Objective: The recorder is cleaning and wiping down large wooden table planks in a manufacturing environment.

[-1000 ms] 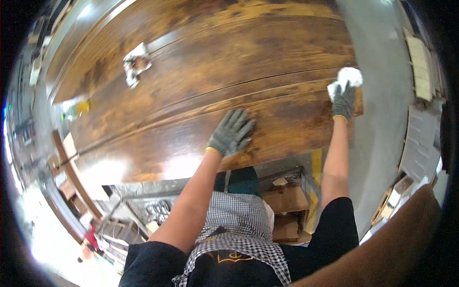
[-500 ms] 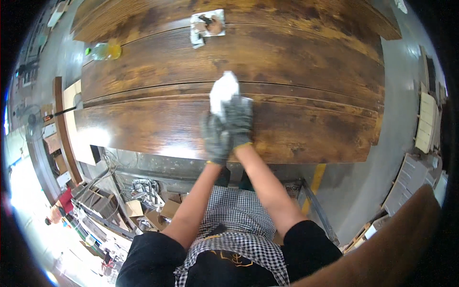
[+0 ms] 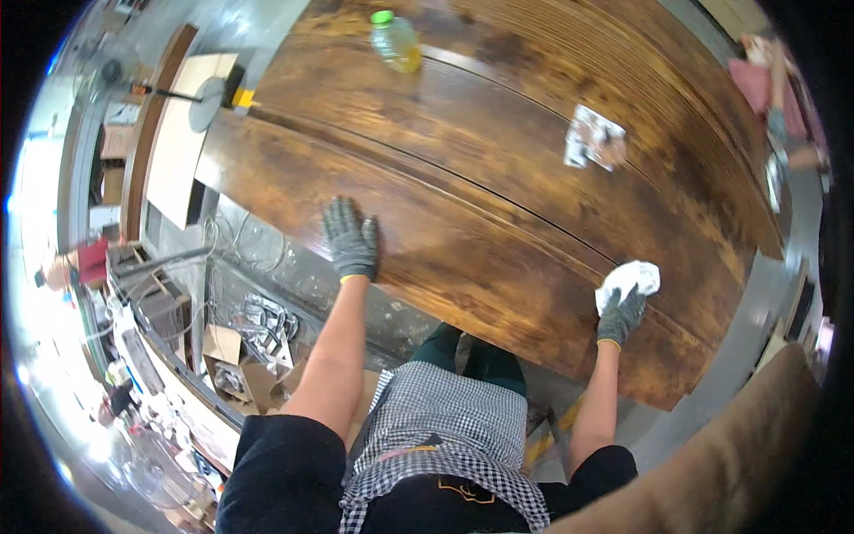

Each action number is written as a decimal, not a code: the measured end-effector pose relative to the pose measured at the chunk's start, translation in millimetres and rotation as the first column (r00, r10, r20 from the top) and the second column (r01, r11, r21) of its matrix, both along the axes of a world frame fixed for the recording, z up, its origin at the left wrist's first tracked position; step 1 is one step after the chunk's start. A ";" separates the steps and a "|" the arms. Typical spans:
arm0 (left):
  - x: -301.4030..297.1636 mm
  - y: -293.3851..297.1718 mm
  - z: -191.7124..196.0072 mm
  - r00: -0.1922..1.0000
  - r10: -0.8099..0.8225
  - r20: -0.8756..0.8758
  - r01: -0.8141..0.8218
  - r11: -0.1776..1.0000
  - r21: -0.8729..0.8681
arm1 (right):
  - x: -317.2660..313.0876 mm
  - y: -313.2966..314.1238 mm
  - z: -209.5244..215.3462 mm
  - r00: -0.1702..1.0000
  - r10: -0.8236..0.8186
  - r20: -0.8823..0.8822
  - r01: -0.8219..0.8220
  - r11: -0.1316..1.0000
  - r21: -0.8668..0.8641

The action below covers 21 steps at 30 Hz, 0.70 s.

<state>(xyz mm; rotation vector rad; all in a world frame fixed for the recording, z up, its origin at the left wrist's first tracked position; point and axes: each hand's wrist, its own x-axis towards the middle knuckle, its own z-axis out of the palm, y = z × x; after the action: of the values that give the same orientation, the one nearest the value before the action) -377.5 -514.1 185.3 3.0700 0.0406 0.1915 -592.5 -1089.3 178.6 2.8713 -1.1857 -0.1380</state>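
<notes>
In a grey knit glove, my left hand (image 3: 350, 238) lies flat near the front edge of a dark brown wood-grain board (image 3: 498, 294), fingers stretched out and nothing in them. Off to the right, my right hand (image 3: 623, 316), gloved the same way, has a crumpled white cloth (image 3: 630, 279) under its fingers and presses it on the board, close to a long seam. Farther back, a white paper sheet (image 3: 583, 133) with brown smudges rests on the boards. A clear bottle (image 3: 396, 44) with a green cap and yellow liquid lies at the far left.
Left of the boards is a round grey plate on a black rod (image 3: 208, 102), beside a pale panel (image 3: 173, 178). Open cardboard boxes (image 3: 227, 356) and cables sit below left. Another person's gloved hand (image 3: 777, 125) shows at the far right.
My hands, together on the cloth before, are now apart: the left lies bare on the board, while the right has carried the cloth rightward. The whole view has turned.
</notes>
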 end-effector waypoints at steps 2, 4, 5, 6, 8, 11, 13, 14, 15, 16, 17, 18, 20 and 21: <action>3.4 3.7 8.0 1.000 0.007 -0.005 -0.007 0.992 -0.124 | 25.1 40.7 4.9 0.982 -0.080 -0.168 0.068 0.995 -0.073; 4.5 8.5 15.3 0.999 0.005 -0.042 -0.010 0.994 -0.110 | 71.3 107.5 7.5 0.980 0.084 -0.183 -0.083 0.996 0.010; 4.7 9.6 18.1 0.997 0.021 -0.069 -0.029 0.993 -0.118 | 99.7 151.3 14.3 0.956 0.208 -0.208 -0.196 0.978 0.077; 4.9 6.9 21.0 0.995 0.030 -0.097 -0.043 0.990 -0.134 | 124.7 190.0 20.1 0.918 0.324 -0.230 -0.298 0.944 0.139; 2.8 10.9 24.7 0.992 0.050 -0.113 -0.067 0.986 -0.155 | 177.7 271.2 27.6 0.842 0.540 -0.008 -0.530 0.830 0.173; 7.3 16.8 19.4 0.990 0.050 -0.131 -0.071 0.984 -0.163 | 259.8 379.4 16.6 0.741 0.657 0.136 -0.663 0.686 0.299; 7.0 18.5 20.0 0.988 0.025 -0.153 -0.056 0.978 -0.201 | 309.3 444.9 25.1 0.680 0.707 0.193 -0.725 0.611 0.317; 8.4 18.9 21.0 0.987 0.047 -0.152 -0.076 0.978 -0.194 | 333.8 474.7 28.3 0.655 0.725 0.213 -0.747 0.580 0.326; 10.0 20.2 21.9 0.984 0.022 -0.177 -0.058 0.978 -0.199 | 355.2 503.5 24.7 0.635 0.738 0.229 -0.765 0.559 0.320; 12.2 19.9 22.5 0.980 -0.007 -0.198 -0.036 0.977 -0.210 | 375.6 528.1 18.0 0.615 0.750 0.243 -0.782 0.541 0.308; 11.3 18.4 24.0 0.984 -0.011 -0.177 -0.034 0.968 -0.249 | 393.8 549.7 10.9 0.600 0.752 0.272 -0.794 0.520 0.314; 8.3 24.9 19.7 0.982 -0.015 -0.191 -0.030 0.973 -0.230 | 410.3 577.6 12.8 0.588 0.774 0.233 -0.795 0.502 0.339; 8.4 23.9 22.8 0.967 -0.041 -0.250 -0.012 0.978 -0.208 | 434.3 607.9 12.7 0.576 0.798 0.177 -0.793 0.493 0.358; 10.1 22.1 26.4 0.969 -0.018 -0.248 -0.039 0.974 -0.224 | 441.7 613.1 13.9 0.563 0.806 0.183 -0.804 0.483 0.346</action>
<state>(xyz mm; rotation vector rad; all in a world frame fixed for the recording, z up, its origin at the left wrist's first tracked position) -367.4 -492.0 211.7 2.8450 0.0848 -0.1868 -150.8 -476.2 192.4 3.3973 0.3901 -0.3793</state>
